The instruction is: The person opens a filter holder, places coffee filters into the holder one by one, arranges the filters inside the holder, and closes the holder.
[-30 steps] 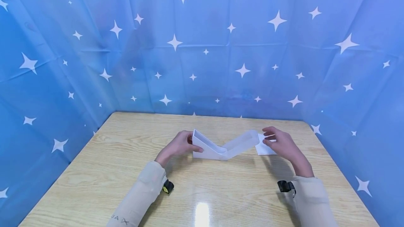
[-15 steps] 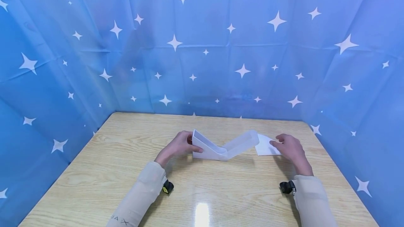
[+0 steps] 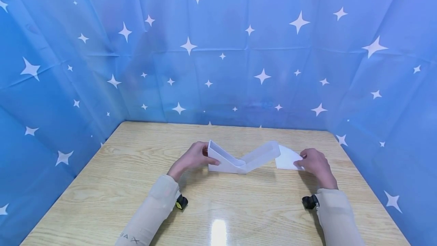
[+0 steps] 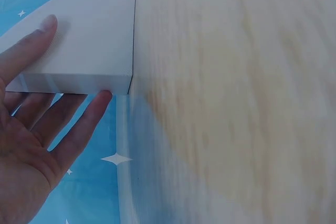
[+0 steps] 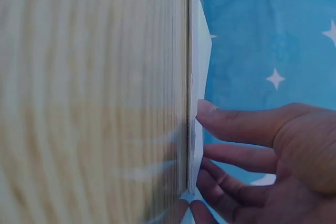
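1. At the left end of the white holder (image 3: 223, 164), the left hand (image 3: 194, 156) grips, its fingers partly hidden behind.
2. The right hand (image 3: 315, 162) pinches the white card (image 3: 286, 159), covering its right end.
3. The holder's raised flap (image 3: 260, 156) overlaps the card's left; contact cannot be told.

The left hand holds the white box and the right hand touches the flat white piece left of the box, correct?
Not quite: the head view shows the flat white piece right of the white box, not left. The left hand does hold the box, and the right hand touches the piece.
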`<state>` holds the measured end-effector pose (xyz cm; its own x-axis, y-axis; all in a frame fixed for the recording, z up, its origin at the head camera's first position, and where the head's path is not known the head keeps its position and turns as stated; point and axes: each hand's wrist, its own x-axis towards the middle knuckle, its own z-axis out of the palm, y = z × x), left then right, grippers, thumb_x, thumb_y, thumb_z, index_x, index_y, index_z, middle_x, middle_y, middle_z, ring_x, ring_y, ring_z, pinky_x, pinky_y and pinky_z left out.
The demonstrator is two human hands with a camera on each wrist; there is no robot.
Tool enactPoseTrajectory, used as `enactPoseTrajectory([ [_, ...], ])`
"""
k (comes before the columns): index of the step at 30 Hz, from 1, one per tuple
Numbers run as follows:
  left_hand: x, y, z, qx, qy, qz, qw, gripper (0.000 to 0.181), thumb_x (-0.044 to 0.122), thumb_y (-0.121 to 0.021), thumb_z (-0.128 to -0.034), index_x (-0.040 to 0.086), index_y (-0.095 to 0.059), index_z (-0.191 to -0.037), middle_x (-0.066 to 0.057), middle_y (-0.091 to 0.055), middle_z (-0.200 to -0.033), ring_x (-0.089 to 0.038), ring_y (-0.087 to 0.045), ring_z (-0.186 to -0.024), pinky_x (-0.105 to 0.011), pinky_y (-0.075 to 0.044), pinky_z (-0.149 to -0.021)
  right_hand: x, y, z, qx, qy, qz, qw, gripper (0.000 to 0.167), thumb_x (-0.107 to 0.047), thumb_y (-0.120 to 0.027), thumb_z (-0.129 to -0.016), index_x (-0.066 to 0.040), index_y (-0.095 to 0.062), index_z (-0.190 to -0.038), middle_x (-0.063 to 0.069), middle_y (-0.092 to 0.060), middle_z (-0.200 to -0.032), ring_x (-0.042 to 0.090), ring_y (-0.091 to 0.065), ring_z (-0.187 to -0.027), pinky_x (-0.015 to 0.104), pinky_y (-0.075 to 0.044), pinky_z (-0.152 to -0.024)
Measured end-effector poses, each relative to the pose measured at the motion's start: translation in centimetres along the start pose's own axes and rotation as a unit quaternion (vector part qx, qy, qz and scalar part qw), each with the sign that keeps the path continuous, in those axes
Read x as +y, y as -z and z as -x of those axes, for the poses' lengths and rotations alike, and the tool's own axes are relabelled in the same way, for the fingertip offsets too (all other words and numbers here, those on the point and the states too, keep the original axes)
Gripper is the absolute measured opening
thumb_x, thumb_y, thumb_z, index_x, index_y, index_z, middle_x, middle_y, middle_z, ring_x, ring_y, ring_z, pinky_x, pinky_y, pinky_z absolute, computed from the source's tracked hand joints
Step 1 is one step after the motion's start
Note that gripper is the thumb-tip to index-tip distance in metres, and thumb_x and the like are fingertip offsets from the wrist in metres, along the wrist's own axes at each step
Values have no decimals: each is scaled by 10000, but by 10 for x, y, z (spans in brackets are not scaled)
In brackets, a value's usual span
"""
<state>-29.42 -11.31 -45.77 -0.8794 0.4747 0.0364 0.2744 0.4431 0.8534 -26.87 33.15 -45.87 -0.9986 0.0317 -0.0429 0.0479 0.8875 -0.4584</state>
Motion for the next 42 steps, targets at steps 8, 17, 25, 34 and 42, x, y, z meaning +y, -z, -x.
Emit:
enactPoseTrajectory([
  [8, 1, 0, 1, -20, -6, 34, 10000, 378, 220, -885, -832, 134, -734, -1167, -16, -771, -1102, -146, -719, -975, -370, -580, -891, -2, 1, 2, -26, -156, -208, 9997, 474, -171, -765, -900, 143, -628, -1227, 354, -643, -1201, 471, -618, -1032, 553, -511, -835],
  [17, 1, 0, 1, 27, 69, -35, 10000, 382, 238, -886, -832, 139, -733, -1167, -11, -766, -1100, -145, -710, -968, -369, -579, -890, 2, 0, 1, 140, -195, -508, 9984, 261, -73, -719, -909, 90, -639, -1097, 297, -677, -1065, 309, -619, -827, 326, -460, -625],
  [25, 2, 0, 1, 37, 47, 101, 9999, 387, 194, -892, -821, 110, -733, -1164, -40, -773, -1084, -155, -721, -946, -346, -584, -861, 3, 0, 1, 251, -208, -436, 9985, 261, -47, -688, -917, 115, -675, -1121, 309, -685, -1066, 329, -619, -842, 352, -475, -650],
  [34, 5, 0, 2, 47, 69, 138, 9999, 384, 192, -886, -828, 112, -730, -1169, -38, -771, -1091, -157, -721, -957, -358, -586, -872, 2, 4, 4, 195, -180, -371, 9990, 220, -71, -677, -929, 97, -725, -1065, 232, -699, -966, 274, -560, -772, 326, -429, -629],
  [42, 3, 0, 2, 40, 61, 158, 9998, 385, 197, -882, -834, 128, -733, -1182, -35, -773, -1110, -164, -724, -976, -376, -587, -893, 1, 15, 7, -44, -320, -652, 9973, 254, -72, -656, -954, 131, -665, -1106, 262, -654, -995, 252, -585, -740, 336, -479, -637],
])
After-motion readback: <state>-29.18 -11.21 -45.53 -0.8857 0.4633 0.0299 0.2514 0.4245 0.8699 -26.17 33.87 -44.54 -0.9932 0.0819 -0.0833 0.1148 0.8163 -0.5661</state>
